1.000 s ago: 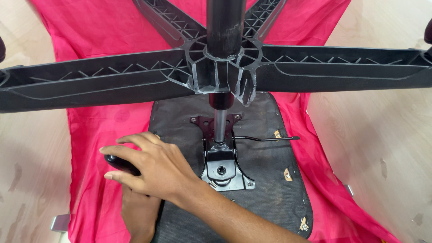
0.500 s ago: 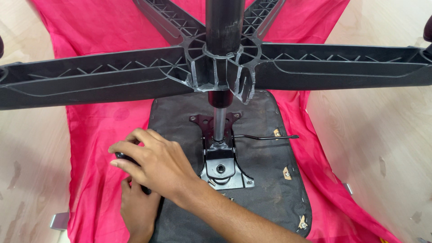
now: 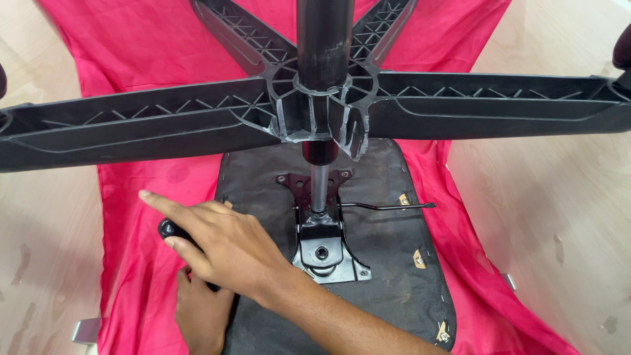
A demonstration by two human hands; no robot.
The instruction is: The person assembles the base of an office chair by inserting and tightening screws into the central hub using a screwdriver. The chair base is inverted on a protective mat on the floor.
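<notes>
The right hand [image 3: 227, 246] lies palm down, forefinger stretched toward ten o'clock, forearm running back toward five o'clock. The left hand [image 3: 200, 315] sits beneath it, partly hidden.

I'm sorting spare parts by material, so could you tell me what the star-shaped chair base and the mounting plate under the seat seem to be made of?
The star-shaped base looks like moulded black plastic: matte, with ribbed webbing inside each arm. The mounting plate looks like pressed steel painted glossy black, judging by its sheen and bolted corners. The thin lever appears to be metal rod.

Black star base [image 3: 197, 128] overhead, lever rod [image 3: 388, 207] rightward; open seat underside [image 3: 394, 276] beside the mechanism plate [image 3: 325, 246].
</notes>
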